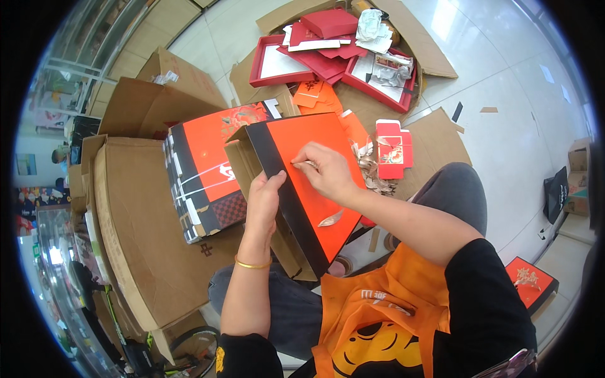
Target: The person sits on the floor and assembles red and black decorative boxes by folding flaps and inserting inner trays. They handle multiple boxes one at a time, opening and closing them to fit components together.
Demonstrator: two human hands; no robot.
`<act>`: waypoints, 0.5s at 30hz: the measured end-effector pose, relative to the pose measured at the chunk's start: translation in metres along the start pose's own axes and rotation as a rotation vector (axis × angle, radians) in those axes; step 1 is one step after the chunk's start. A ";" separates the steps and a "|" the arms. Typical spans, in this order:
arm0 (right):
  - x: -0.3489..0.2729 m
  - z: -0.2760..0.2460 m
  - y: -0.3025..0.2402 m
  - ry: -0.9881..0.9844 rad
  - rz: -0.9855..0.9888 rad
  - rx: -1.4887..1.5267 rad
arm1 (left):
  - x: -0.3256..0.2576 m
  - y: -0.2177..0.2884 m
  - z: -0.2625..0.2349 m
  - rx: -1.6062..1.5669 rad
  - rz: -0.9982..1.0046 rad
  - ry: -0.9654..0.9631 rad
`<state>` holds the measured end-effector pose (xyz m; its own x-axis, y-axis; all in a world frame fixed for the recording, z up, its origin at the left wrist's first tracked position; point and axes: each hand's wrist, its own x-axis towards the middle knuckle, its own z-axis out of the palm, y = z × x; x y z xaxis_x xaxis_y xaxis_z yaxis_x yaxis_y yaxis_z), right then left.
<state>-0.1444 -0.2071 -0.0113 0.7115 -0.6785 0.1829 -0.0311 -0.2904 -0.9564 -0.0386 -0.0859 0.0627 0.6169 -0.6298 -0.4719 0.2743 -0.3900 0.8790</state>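
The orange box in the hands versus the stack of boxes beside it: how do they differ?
The orange box is held tilted on the lap, left hand gripping its black band, right hand pinching something small on its face; the stack of boxes lies untouched on cardboard. The stack's top shows ornament, the held box's face is plain. Both are orange and black.
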 end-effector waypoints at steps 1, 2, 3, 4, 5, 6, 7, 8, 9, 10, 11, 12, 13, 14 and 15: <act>-0.001 0.000 0.002 0.001 0.005 0.010 | -0.001 0.000 0.003 0.003 -0.005 -0.004; -0.001 0.001 0.004 0.003 0.011 0.020 | -0.001 -0.001 0.006 0.006 -0.010 -0.009; -0.002 0.002 0.005 0.003 0.015 0.032 | 0.000 -0.003 0.005 0.005 -0.010 -0.020; -0.002 0.002 0.007 0.005 0.030 0.038 | 0.003 -0.006 0.003 0.004 -0.010 -0.033; -0.001 0.002 0.009 0.007 0.046 0.043 | 0.004 -0.008 0.002 0.003 -0.011 -0.045; 0.000 0.002 0.013 0.011 0.060 0.048 | 0.004 -0.004 0.004 -0.093 -0.058 -0.051; 0.001 0.001 0.017 0.017 0.099 0.078 | 0.004 0.002 0.008 -0.187 -0.106 -0.059; 0.001 -0.001 0.022 0.025 0.137 0.106 | 0.005 0.006 0.011 -0.282 -0.154 -0.068; 0.002 -0.002 0.025 0.031 0.175 0.133 | 0.010 0.000 0.010 -0.313 -0.184 -0.087; 0.003 0.000 0.023 0.030 0.267 0.244 | 0.016 -0.014 0.002 -0.345 -0.212 -0.093; 0.003 0.003 0.021 0.030 0.360 0.355 | 0.024 -0.027 -0.004 -0.377 -0.240 -0.100; 0.003 0.007 0.019 0.021 0.456 0.465 | 0.030 -0.041 -0.010 -0.383 -0.254 -0.123; 0.003 0.008 0.018 -0.003 0.425 0.421 | 0.034 -0.050 -0.012 -0.403 -0.238 -0.110; 0.003 0.008 0.018 -0.027 0.393 0.377 | 0.037 -0.059 -0.013 -0.422 -0.222 -0.096; 0.004 0.005 0.021 -0.042 0.363 0.329 | 0.039 -0.058 -0.006 -0.440 -0.208 -0.093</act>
<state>-0.1389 -0.2121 -0.0320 0.7239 -0.6665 -0.1783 -0.0635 0.1929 -0.9792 -0.0263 -0.0834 -0.0064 0.4537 -0.6337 -0.6266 0.6821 -0.2055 0.7018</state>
